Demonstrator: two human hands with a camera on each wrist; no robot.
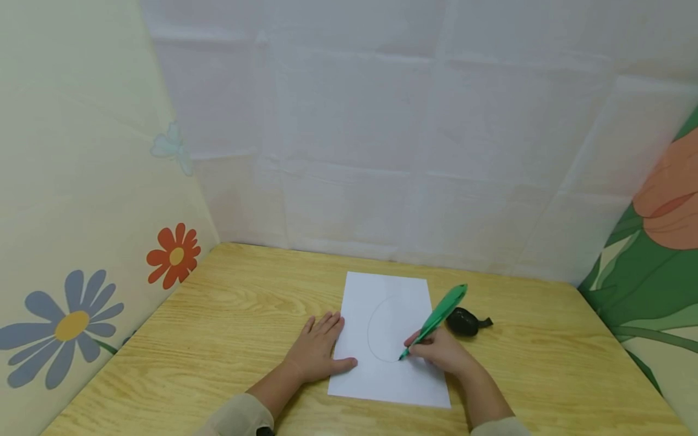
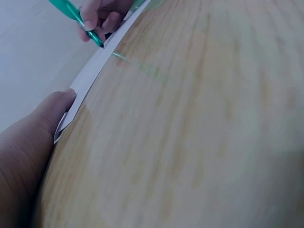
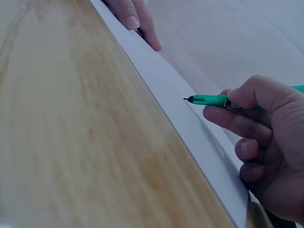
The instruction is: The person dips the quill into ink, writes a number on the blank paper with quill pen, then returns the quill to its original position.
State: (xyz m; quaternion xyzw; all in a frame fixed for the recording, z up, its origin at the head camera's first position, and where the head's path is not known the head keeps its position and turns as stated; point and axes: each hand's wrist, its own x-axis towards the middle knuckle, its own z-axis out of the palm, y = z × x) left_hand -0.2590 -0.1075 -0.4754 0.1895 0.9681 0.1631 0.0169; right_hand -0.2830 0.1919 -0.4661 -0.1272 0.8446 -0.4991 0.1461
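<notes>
Wood-grain worktop (image 1: 240, 290). Left hand (image 1: 318, 353), fingers extended, on left edge of paper (image 1: 376, 383); right hand (image 1: 444, 351) pinching green pen (image 1: 445, 306); curve (image 1: 368, 333) apparently half-drawn, continuing likely needs steady paper.

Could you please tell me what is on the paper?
A thin curve and part of the left hand. The right hand holds a pen over the paper; what the hands cover is hidden.

A pale, creased sheet (image 1: 349, 133) hangs across the upper middle of the frame; a cream panel (image 1: 76, 139) at left bears a pale butterfly (image 1: 174, 147), a red flower (image 1: 176, 256) and, lower left, a grey-blue flower (image 1: 72, 326); at the right edge, another panel (image 1: 681, 378) shows an orange tulip (image 1: 673, 194) over green leaves (image 1: 651, 272); the yellowish wood-grained bench (image 1: 251, 290) spans the bottom.
</notes>
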